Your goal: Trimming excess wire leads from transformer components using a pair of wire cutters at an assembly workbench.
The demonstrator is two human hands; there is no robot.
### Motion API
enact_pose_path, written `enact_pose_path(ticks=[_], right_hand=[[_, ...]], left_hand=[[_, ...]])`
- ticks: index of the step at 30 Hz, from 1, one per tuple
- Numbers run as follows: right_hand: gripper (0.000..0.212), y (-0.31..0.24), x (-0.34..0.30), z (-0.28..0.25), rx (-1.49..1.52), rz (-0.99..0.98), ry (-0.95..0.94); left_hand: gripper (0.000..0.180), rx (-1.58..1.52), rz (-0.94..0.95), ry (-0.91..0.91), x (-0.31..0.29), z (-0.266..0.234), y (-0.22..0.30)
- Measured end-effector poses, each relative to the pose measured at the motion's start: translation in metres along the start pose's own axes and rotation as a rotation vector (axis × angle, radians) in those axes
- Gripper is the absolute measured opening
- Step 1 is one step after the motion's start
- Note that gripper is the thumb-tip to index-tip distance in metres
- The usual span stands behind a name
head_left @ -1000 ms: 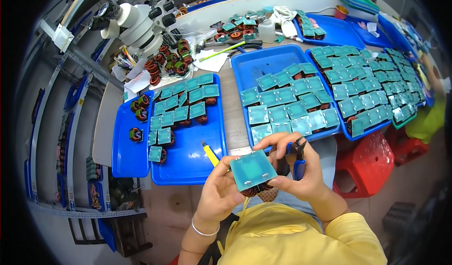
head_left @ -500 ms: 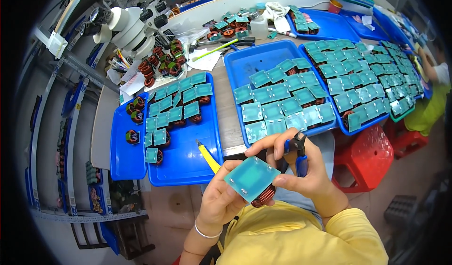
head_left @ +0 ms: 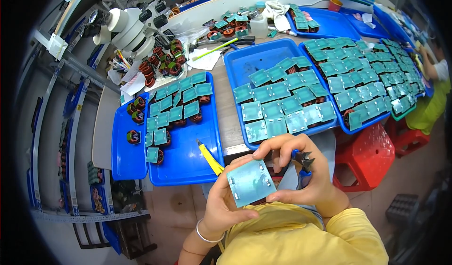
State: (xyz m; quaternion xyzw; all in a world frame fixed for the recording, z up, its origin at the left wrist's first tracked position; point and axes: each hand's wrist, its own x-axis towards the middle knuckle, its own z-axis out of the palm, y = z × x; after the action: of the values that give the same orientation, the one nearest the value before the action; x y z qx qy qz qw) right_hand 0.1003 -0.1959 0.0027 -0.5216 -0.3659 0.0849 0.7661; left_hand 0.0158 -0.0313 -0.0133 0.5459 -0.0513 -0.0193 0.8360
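A square green circuit board (head_left: 251,182) with solder spots faces up between my hands, a wire-wound coil partly hidden beneath it. My left hand (head_left: 219,203) grips its left side, the thumb off the near edge. My right hand (head_left: 321,178) has its thumb at the board's lower right corner and its fingers curled around the far side. Blue-handled cutters (head_left: 305,174) are tucked in the right hand, jaws pointing away from the board. Beyond the left hand, a yellow-handled tool (head_left: 210,157) overlaps the blue tray's near edge; its lower end is hidden.
A blue tray (head_left: 188,168) on the left bears several boards with coils. Another blue tray (head_left: 245,62) ahead and one further right (head_left: 306,53) hold rows of them. A microscope (head_left: 129,29), loose coils (head_left: 160,62) and a red stool (head_left: 365,159) stand around. A person (head_left: 431,76) is at the far right.
The board has turned and tilted between my hands, and its face now shows more squarely. My left thumb has come away from its near edge. The cutters have shifted slightly in my right hand.
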Motion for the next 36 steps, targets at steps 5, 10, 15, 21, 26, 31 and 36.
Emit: enact_pose_path(ticks=[5,10,15,21,26,31,36], right_hand=[[0.054,-0.002,0.000,0.000,-0.072,-0.049,-0.023],[0.053,0.003,0.000,-0.001,-0.075,-0.063,-0.006],[0.056,0.007,-0.003,-0.001,-0.123,-0.059,0.037],[0.052,0.008,-0.005,0.002,0.017,0.041,0.076],[0.050,0.008,-0.004,0.002,0.113,0.041,0.045],[0.042,0.005,-0.007,-0.004,0.113,-0.033,0.011],[0.042,0.003,-0.003,-0.006,0.044,-0.021,0.057]], left_hand=[[0.083,0.141,0.064,0.023,0.002,0.006,0.004],[0.079,0.149,0.067,0.009,0.000,0.006,0.005],[0.080,-0.098,-0.087,0.096,0.001,0.015,0.010],[0.075,0.297,0.180,0.103,-0.003,0.007,0.004],[0.073,0.447,0.314,0.118,-0.001,0.014,0.010],[0.069,0.115,0.172,0.115,-0.006,0.012,0.006],[0.069,-0.226,-0.091,0.044,-0.002,0.017,0.014]])
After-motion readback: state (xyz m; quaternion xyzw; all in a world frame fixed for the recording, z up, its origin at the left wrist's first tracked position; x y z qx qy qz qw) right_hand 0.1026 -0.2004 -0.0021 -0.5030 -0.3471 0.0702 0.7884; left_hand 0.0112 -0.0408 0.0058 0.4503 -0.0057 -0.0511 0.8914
